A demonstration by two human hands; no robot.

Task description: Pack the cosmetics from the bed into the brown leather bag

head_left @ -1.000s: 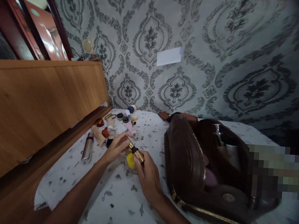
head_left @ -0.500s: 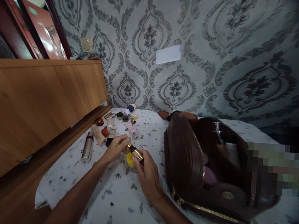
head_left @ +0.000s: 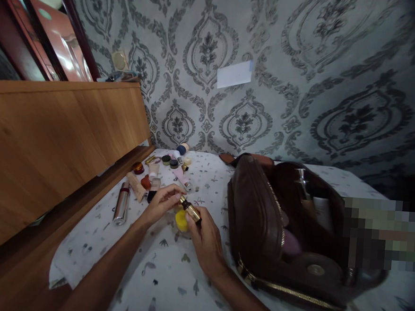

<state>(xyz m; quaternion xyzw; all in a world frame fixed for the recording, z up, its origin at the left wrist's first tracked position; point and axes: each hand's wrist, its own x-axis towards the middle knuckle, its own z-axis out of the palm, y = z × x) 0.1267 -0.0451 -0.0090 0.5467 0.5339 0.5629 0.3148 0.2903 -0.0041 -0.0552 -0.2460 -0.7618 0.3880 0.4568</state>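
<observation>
My right hand (head_left: 204,238) grips the body of a small gold and black tube (head_left: 191,210), like a lipstick, over a white patterned cloth (head_left: 170,276). My left hand (head_left: 161,201) pinches the tube's far end with thumb and fingertips. Just below the tube, between my hands, a yellow round item (head_left: 181,220) shows. An open brown leather bag (head_left: 280,231) lies to the right of my hands, with several items inside it.
Several small cosmetics (head_left: 156,173) lie scattered beyond my left hand, among them a silver cylinder (head_left: 121,204) and a pink tube (head_left: 182,176). A wooden board (head_left: 52,140) runs along the left. Patterned wallpaper (head_left: 270,74) stands behind.
The tube and both hands have barely shifted; my left fingers keep working at the tube's far end. The view has moved slightly.
</observation>
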